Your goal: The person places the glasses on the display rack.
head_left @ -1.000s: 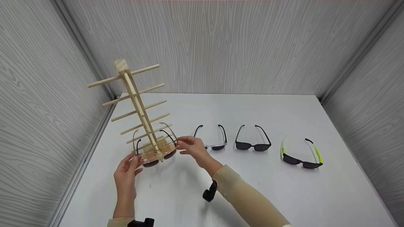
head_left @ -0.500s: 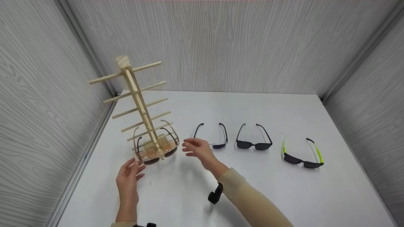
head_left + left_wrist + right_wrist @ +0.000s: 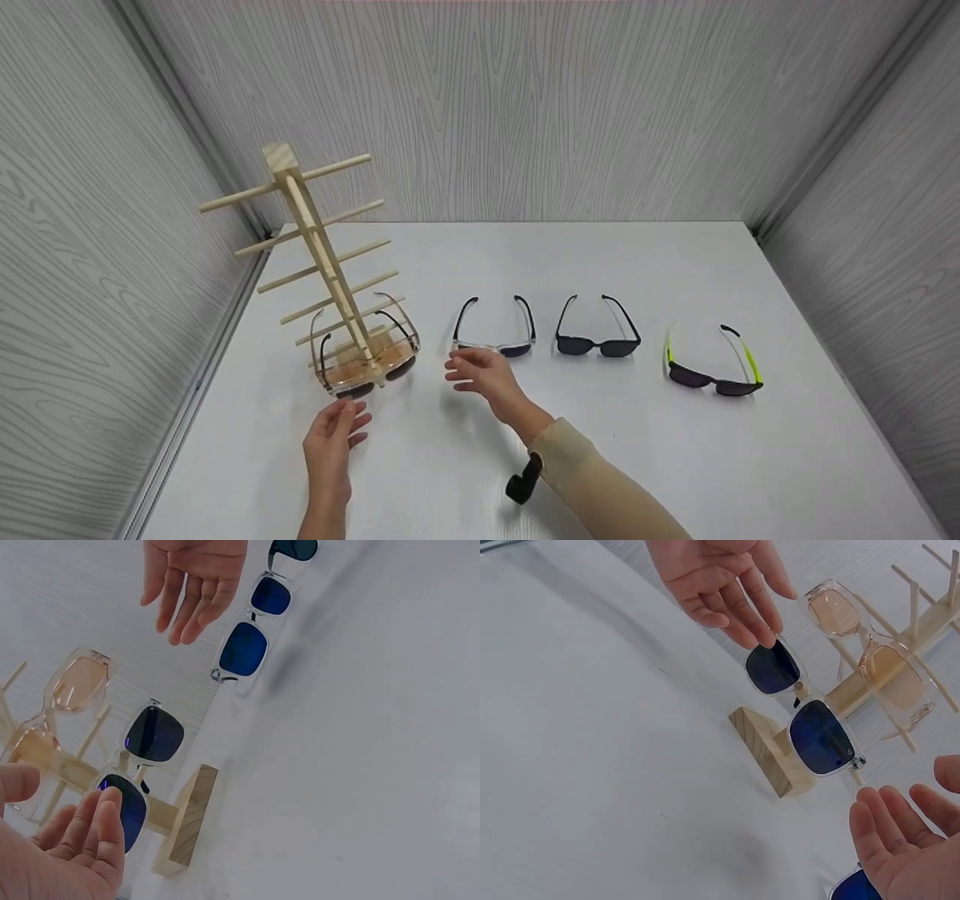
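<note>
A wooden sunglasses rack (image 3: 322,247) stands at the left, bearing two pairs on its lower pegs. The upper pair, peach-tinted glasses (image 3: 81,682), has a clear frame. Below it hang clear-framed sunglasses with dark blue lenses (image 3: 821,736). My left hand (image 3: 334,442) is just in front of the rack, fingers loosely bent, holding nothing; its fingertips overlap a blue lens in the left wrist view. My right hand (image 3: 487,379), relaxed and holding nothing, hovers right of the rack. Just beyond it on the table lie clear-framed sunglasses with black temple tips (image 3: 516,350), partly hidden by the fingers.
Farther right on the white table (image 3: 600,465) lie black sunglasses (image 3: 598,347) and black sunglasses with neon yellow temples (image 3: 716,381). All are unfolded, temples pointing back. The rack's bare upper pegs (image 3: 341,166) stick out to both sides. Grey wood-grain panels (image 3: 480,112) enclose the table.
Both hands have let go of the peach-tinted glasses, which stay on the rack. My left hand has drawn back toward me; my right hand has moved right, toward the clear-framed sunglasses on the table.
</note>
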